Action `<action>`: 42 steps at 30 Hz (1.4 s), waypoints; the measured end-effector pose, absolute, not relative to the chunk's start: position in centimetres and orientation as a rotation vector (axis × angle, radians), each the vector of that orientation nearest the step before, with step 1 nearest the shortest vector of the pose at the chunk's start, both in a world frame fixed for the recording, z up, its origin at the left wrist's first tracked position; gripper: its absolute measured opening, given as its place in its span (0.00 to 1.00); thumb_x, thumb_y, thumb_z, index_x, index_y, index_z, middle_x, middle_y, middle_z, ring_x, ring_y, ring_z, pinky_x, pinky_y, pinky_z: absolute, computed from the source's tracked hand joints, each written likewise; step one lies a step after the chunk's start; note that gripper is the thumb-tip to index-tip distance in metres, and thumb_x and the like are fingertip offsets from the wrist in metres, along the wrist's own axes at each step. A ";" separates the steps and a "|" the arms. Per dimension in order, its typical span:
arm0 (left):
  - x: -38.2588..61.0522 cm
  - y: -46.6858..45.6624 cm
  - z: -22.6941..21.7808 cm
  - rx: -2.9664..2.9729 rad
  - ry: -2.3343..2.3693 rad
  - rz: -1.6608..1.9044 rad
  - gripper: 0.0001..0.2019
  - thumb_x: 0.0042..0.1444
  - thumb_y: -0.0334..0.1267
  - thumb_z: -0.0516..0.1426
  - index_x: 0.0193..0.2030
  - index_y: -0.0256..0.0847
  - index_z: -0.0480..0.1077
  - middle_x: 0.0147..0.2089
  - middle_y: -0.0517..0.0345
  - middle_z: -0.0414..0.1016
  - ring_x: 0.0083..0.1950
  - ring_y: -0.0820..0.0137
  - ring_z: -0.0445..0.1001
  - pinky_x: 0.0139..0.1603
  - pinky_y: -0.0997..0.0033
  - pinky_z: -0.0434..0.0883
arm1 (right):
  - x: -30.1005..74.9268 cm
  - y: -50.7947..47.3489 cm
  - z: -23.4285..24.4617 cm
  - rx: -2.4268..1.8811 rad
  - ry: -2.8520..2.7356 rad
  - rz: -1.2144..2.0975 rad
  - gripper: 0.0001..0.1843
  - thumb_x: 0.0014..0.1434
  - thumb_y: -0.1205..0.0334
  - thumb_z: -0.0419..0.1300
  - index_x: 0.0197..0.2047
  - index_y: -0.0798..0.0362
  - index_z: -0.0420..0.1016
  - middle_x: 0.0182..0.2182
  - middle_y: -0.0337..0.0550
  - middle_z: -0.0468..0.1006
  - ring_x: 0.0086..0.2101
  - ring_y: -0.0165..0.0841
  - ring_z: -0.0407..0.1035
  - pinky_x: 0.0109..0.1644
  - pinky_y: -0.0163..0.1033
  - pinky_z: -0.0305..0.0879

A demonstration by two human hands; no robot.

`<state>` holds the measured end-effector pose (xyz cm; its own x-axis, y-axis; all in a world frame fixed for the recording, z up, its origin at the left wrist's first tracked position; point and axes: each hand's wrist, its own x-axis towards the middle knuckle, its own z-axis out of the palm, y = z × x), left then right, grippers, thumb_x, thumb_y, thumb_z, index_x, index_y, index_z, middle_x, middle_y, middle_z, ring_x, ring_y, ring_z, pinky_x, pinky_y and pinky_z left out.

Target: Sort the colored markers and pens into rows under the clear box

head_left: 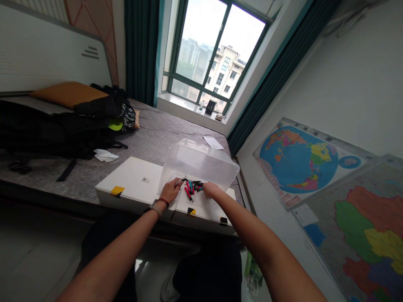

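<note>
A pile of small red, black and teal pen-like pieces lies on a flat white box at the edge of a bed. My left hand rests on the box just left of the pile, fingers curled around a thin pale stick. My right hand sits just right of the pile, fingers bent down onto the pieces; what it grips is hidden. A clear plastic bin lies tipped on its side right behind the pile.
The grey bed carries black bags, an orange pillow and paper scraps. A window with dark teal curtains is ahead. Wall maps hang on the right. My knees are below the box.
</note>
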<state>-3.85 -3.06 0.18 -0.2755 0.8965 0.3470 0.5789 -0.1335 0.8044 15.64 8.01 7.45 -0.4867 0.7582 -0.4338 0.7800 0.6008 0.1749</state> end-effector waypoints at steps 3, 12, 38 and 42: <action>-3.8 -3.1 0.2 1.639 1.817 1.379 0.19 0.63 0.51 0.47 0.48 0.44 0.72 0.29 0.59 0.75 0.34 0.67 0.73 0.38 0.73 0.66 | 15.6 7.9 7.8 1.176 2.404 -0.063 0.21 0.43 0.73 0.67 0.44 0.56 0.80 0.43 0.56 0.80 0.42 0.45 0.76 0.40 0.37 0.70; -3.9 -3.0 0.0 1.647 1.806 1.376 0.18 0.63 0.50 0.47 0.48 0.45 0.73 0.28 0.59 0.74 0.33 0.68 0.73 0.37 0.73 0.66 | 15.4 6.9 7.9 0.891 2.558 -0.033 0.13 0.58 0.69 0.56 0.42 0.57 0.80 0.45 0.55 0.79 0.44 0.41 0.74 0.45 0.37 0.65; -3.7 -3.2 0.8 1.691 1.799 1.287 0.21 0.64 0.51 0.45 0.39 0.44 0.75 0.27 0.59 0.75 0.31 0.69 0.73 0.35 0.73 0.64 | 9.8 3.3 4.1 1.827 2.116 -2.975 0.22 0.40 0.51 0.72 0.36 0.56 0.77 0.30 0.42 0.78 0.29 0.29 0.71 0.30 0.32 0.67; -3.7 -3.1 0.6 1.693 1.800 1.286 0.20 0.64 0.50 0.45 0.38 0.44 0.75 0.27 0.60 0.75 0.31 0.69 0.73 0.36 0.73 0.64 | 10.5 3.4 5.4 1.817 2.227 -2.974 0.21 0.43 0.52 0.71 0.39 0.55 0.78 0.35 0.44 0.79 0.31 0.30 0.72 0.30 0.31 0.67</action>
